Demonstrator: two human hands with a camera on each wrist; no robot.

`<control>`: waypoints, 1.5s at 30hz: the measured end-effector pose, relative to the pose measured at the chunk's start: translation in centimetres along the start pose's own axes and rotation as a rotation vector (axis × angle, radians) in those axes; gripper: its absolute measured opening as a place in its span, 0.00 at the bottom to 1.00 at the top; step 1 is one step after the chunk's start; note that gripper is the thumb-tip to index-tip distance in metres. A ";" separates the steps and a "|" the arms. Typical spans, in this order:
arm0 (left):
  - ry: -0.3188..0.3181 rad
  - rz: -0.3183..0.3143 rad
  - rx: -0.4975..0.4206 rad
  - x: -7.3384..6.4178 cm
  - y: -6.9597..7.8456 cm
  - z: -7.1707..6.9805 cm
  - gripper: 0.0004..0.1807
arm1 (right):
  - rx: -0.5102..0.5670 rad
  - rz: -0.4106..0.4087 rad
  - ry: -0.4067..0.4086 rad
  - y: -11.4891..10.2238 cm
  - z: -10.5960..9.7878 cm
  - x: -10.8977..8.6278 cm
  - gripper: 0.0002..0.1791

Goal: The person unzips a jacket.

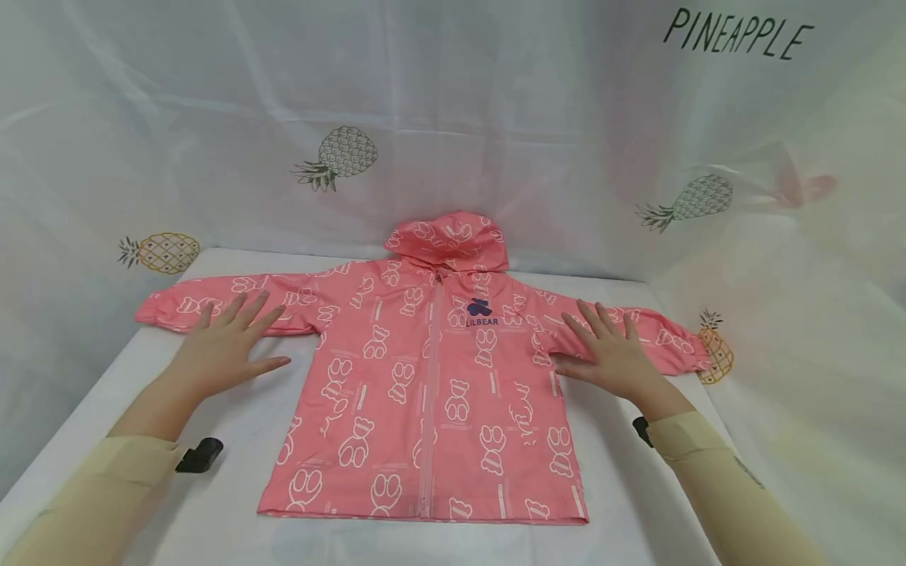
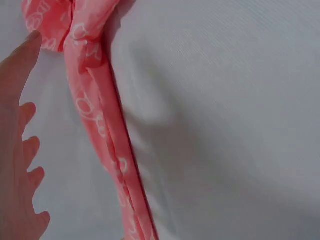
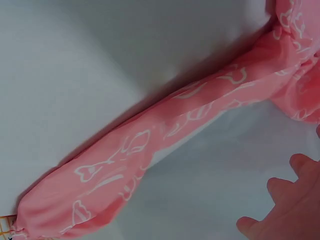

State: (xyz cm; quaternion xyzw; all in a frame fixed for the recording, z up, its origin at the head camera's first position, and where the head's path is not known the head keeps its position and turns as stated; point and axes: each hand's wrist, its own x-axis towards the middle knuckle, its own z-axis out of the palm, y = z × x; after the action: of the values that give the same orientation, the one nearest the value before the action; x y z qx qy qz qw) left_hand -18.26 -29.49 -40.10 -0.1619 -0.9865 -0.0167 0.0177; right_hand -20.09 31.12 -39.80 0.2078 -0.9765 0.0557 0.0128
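Left hand (image 1: 215,358), fingers straight and fanned, hovering near one pink sleeve (image 1: 177,303), pink hooded zip-front fabric jacket with white cartoon outlines (image 1: 396,385) spread flat on white tabletop (image 1: 368,542), right hand (image 1: 612,358), fingers splayed too, near the other sleeve (image 1: 665,342)

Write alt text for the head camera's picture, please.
A pink hooded jacket with white cartoon outlines lies spread flat on a white surface. A person's left hand and right hand reach over it, fingers spread; pineapple-printed cloth hangs behind.
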 end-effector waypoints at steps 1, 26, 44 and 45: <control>-0.006 0.004 -0.003 0.3 0.2 0.0 0.52 | -0.003 0.001 -0.002 -0.1 0.0 0.2 0.52; -0.017 0.136 0.035 7.7 5.9 0.0 0.51 | 0.217 -0.057 0.028 -4.5 0.1 6.4 0.52; -0.077 0.224 -0.032 13.7 10.6 0.6 0.49 | 0.345 -0.081 -0.019 -8.7 1.9 12.3 0.46; -0.084 0.230 -0.037 14.1 10.9 0.8 0.49 | 0.356 -0.071 -0.026 -8.9 2.0 12.7 0.46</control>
State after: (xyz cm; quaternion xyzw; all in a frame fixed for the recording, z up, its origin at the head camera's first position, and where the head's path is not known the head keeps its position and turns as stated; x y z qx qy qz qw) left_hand -28.15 -14.69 -39.99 -0.2750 -0.9608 -0.0261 -0.0248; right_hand -28.04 17.73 -40.30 0.2419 -0.9434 0.2243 -0.0346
